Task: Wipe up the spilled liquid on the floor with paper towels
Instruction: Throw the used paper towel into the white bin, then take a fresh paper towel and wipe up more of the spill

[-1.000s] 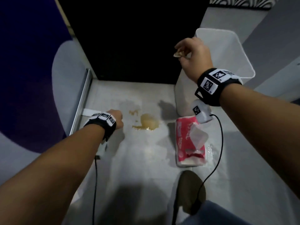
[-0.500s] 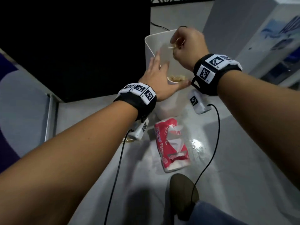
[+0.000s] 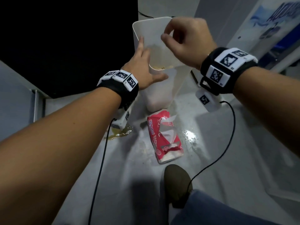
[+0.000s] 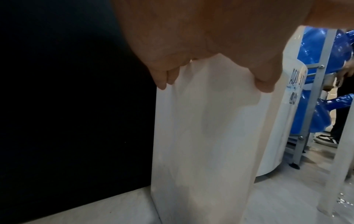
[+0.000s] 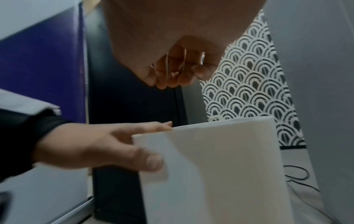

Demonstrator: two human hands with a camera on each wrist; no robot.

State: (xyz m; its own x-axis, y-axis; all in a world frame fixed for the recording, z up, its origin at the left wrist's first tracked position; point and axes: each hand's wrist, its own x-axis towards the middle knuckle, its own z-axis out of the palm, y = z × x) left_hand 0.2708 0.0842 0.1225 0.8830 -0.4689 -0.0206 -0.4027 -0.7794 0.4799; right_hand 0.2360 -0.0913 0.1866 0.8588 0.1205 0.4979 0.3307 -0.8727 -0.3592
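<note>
A tall white bin (image 3: 151, 20) stands on the grey floor, with soiled paper (image 3: 162, 67) lying inside it. My left hand (image 3: 144, 69) rests on its near left corner, fingers straight along the side wall (image 5: 220, 166) and thumb on the front. My right hand (image 3: 186, 39) hovers over the bin's mouth, fingers loosely curled and holding nothing. A yellow spill (image 3: 121, 133) lies on the floor under my left wrist. The red paper towel pack (image 3: 162, 138) lies torn beside it. In the left wrist view my left hand (image 4: 191, 45) touches the bin (image 4: 201, 128).
A black panel (image 3: 65, 38) stands left of the bin, and a white dispenser (image 3: 259, 30) on the right. A wet shiny patch (image 3: 190, 135) lies right of the pack. My shoe (image 3: 177, 184) stands near it. Blue bottles (image 4: 316, 60) and another person's legs (image 4: 341, 106) are behind.
My left hand rose from the floor to the bin's corner. My right hand moved over the bin and let go of the soiled scrap it pinched.
</note>
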